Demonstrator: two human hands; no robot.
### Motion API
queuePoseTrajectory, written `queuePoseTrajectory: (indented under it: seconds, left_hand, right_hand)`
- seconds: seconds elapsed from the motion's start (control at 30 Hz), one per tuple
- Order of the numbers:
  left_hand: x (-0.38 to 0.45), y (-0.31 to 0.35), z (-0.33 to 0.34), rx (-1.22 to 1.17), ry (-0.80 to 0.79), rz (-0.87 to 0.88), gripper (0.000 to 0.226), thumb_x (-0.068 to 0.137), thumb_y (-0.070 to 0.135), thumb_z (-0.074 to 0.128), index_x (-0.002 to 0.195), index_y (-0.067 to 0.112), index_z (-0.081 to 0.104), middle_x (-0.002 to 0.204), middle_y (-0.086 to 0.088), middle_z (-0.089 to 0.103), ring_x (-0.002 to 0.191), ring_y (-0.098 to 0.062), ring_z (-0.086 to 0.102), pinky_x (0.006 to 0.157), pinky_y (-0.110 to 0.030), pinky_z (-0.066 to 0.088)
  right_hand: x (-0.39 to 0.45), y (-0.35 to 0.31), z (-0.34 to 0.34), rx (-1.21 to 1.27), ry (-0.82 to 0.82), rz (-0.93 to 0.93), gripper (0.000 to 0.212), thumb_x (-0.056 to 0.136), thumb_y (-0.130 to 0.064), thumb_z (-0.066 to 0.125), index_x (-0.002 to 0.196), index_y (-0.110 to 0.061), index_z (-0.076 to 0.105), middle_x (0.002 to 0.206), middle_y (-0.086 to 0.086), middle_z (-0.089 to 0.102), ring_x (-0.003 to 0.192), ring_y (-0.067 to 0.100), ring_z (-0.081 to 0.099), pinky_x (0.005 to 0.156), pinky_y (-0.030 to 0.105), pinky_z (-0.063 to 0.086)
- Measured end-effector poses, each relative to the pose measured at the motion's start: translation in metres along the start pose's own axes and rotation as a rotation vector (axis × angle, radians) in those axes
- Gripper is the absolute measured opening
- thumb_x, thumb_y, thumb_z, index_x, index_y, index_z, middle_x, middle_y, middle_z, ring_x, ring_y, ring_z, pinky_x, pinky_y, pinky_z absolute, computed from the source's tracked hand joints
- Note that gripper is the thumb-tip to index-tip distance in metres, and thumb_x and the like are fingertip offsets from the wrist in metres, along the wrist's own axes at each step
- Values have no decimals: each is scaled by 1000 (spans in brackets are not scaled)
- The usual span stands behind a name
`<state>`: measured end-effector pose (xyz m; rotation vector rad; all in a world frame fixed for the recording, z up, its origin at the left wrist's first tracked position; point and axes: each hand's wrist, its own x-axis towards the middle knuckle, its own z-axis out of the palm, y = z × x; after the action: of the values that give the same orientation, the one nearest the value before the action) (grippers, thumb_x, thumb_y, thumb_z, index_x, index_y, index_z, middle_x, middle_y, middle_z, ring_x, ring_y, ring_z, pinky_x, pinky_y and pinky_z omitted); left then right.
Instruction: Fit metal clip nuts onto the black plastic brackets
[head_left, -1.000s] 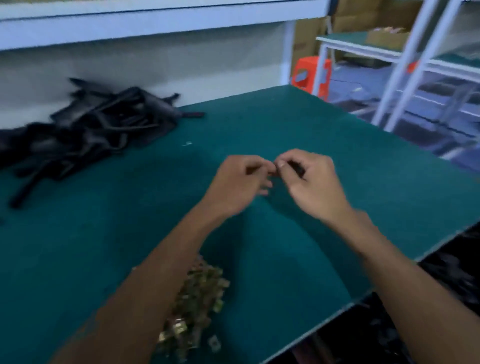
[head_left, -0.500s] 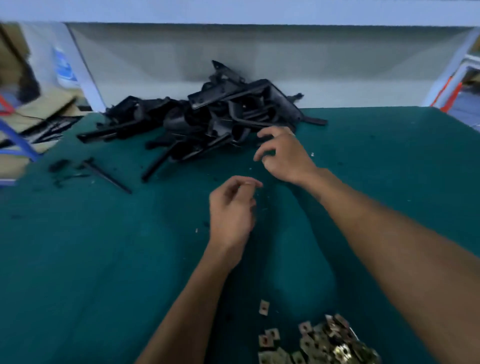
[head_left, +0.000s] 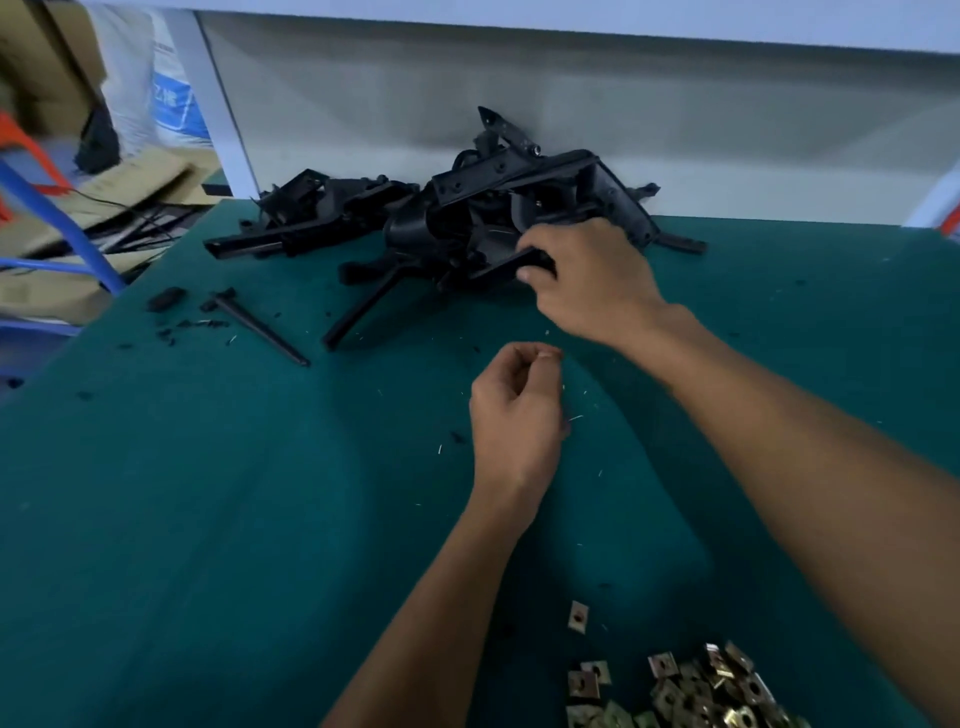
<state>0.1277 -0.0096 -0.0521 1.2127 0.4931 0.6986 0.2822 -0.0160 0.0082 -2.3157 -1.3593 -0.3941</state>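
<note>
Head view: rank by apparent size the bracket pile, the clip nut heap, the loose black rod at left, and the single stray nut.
1. bracket pile
2. clip nut heap, cropped by the frame edge and nearer the camera, so unsure
3. loose black rod
4. single stray nut

White sack (head_left: 166, 98), upper left behind the counter (head_left: 208, 493): blue printed panel with pale characters, too blurred to read.
Cardboard boxes (head_left: 47, 57), far left: no print that can be made out.
Black plastic brackets (head_left: 467, 218): no legible marking.
Metal clip nuts (head_left: 696, 691): no legible marking.
Readable text overall: none.
</note>
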Motion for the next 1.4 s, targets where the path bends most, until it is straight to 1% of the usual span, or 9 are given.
queuePoseTrajectory:
  seconds: [0.2, 0.33, 0.47, 0.6, 0.73, 0.8, 0.93, 1.23, 1.4]
  left_hand:
    - [-7, 22, 5, -292, -167, -169, 45, 105, 47, 43, 123, 10, 60, 117, -10, 72, 104, -27, 71, 84, -35, 59]
    - [-9, 45, 16, -506, -232, -289, 59, 102, 56, 40, 118, 4, 60, 114, -12, 72, 100, -27, 72, 87, -38, 59]
    - [-13, 56, 20, -508, -240, -304, 47, 108, 45, 32, 128, 9, 53, 123, -13, 70, 107, -31, 71, 87, -41, 59]
    - [-12, 52, 10, -340, -262, -207, 13, 106, 30, 48, 104, 19, 55, 89, -2, 72, 62, -17, 65, 51, -30, 51]
    - [-10, 44, -9, -248, -381, -273, 1, 102, 13, 53, 102, 12, 52, 97, -9, 75, 69, -26, 72, 55, -31, 56]
    - [-8, 38, -20, -237, -378, -305, 8, 103, 4, 47, 110, 7, 49, 108, -12, 75, 72, -26, 73, 55, -29, 56]
    - [-4, 27, -28, -258, -345, -364, 25, 98, -6, 38, 115, 11, 45, 90, -6, 60, 54, -15, 48, 40, -23, 38]
    - [-2, 25, -24, -268, -442, -438, 19, 99, -4, 38, 93, 13, 42, 78, 1, 52, 54, -11, 35, 36, -19, 28]
    - [-2, 22, -25, -251, -493, -350, 19, 103, 13, 53, 86, 19, 46, 82, 4, 44, 54, -9, 34, 36, -16, 27]
  right_hand:
    - [-74, -2, -59, 285, 249, -61, 18, 89, -22, 73, 106, -26, 77, 88, -22, 71, 74, -9, 62, 74, 21, 52]
    - [-136, -9, -79, -12, 333, -271, 25, 94, -15, 67, 115, -24, 78, 81, -5, 73, 65, 24, 68, 52, 39, 55]
    - [-175, -23, -76, -239, 240, -462, 37, 84, -6, 70, 118, -19, 76, 75, 2, 61, 55, 28, 58, 45, 39, 51]
    - [-198, -29, -72, 294, -149, -182, 40, 91, -15, 75, 130, -23, 70, 102, -7, 69, 89, 17, 67, 74, 42, 58]
    - [-220, -11, -77, 958, -35, 206, 16, 91, -15, 70, 103, -15, 80, 87, 4, 76, 78, 24, 71, 72, 39, 58]
    - [-229, -9, -76, 926, -150, 208, 14, 89, -27, 71, 96, -19, 80, 90, 3, 74, 79, 22, 68, 70, 37, 54]
    - [-233, -21, -55, 690, -566, 89, 31, 85, -43, 78, 115, -38, 74, 110, -18, 59, 105, 9, 59, 87, 25, 47]
    - [-219, -35, -42, 506, -468, -104, 8, 90, -36, 75, 97, -34, 73, 95, -20, 59, 85, 6, 59, 70, 27, 44]
    - [-203, -5, -48, 1187, -482, 294, 11, 87, -19, 68, 90, -9, 74, 90, 11, 74, 71, 16, 66, 58, 21, 49]
